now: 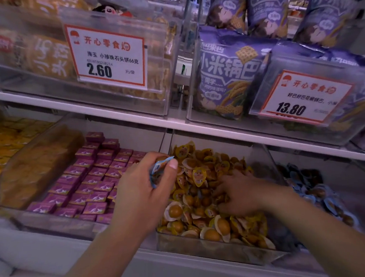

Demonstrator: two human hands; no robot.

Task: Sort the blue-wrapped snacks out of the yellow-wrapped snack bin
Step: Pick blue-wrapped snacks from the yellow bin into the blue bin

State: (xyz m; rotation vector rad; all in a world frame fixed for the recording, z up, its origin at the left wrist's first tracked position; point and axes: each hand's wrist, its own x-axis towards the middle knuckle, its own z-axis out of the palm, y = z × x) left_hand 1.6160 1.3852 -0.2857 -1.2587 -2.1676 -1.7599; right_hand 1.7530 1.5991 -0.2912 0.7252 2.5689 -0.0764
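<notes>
1. Left hand (146, 190) is raised over the left edge of the clear plastic bin of yellow-wrapped, egg-shaped snacks (208, 249). Its fingers and thumb are curled round at least one blue-wrapped snack packet (157, 169); how many it holds cannot be told.
2. Right hand (237, 195) lies palm-down in the yellow pile, to the right of centre, fingers bent into the packets. Whether it grips anything: cannot tell, the fingertips are buried.
3. Risk: the left hand's catch sits high in the fingers with the wrapper edges sticking out. If more is added to that hand, a packet could slip and fall back into the yellow pile, or into the tray of small purple boxes (89, 179) just to the left.
4. Risk: the raking right hand could push yellow packets over the low near wall, where the pile is heaped close to the rim.
5. Risk: blue packets buried under the heap may be missed; none show on the surface.
6. The likely destination, a bin of blue-wrapped snacks (310, 192), sits just to the right. The right forearm lies between it and the left hand, so the left hand's way across is blocked.
7. Above: a white shelf edge (110, 113) overhangs the far side of the bins, carrying purple snack bags (229, 74) and white price cards with red borders (108, 54).
</notes>
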